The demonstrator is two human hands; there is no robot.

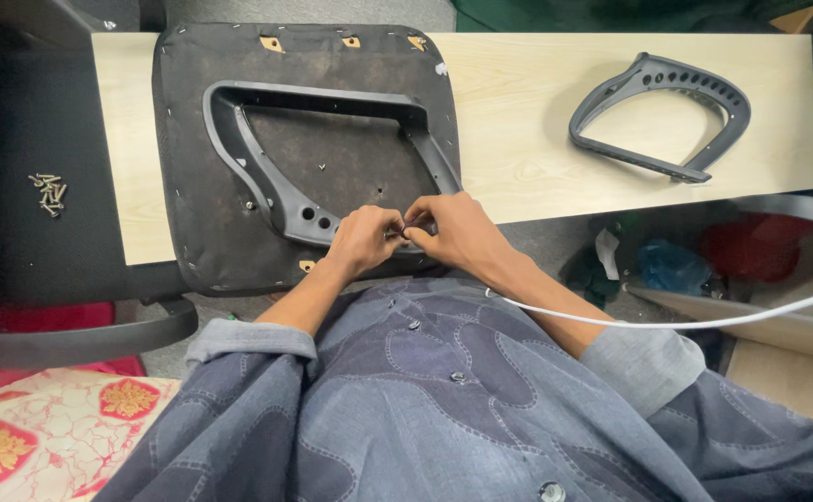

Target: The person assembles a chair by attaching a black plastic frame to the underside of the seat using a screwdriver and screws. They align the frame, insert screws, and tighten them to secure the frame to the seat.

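An upturned dark chair seat (202, 139) lies on a pale wooden table (518, 121). A grey plastic armrest frame (267, 177) rests on its underside. My left hand (362, 240) and my right hand (453, 228) meet at the near end of that frame, fingertips pinched together around something small, probably a screw (401, 231), that I can barely see. Both hands touch the frame near its screw holes (315, 217).
A second grey armrest frame (667, 116) lies on the table at the right. Several loose screws (49, 192) sit on a black surface at the left. A white cable (685, 321) crosses my right forearm. Bags and clutter lie on the floor at the right.
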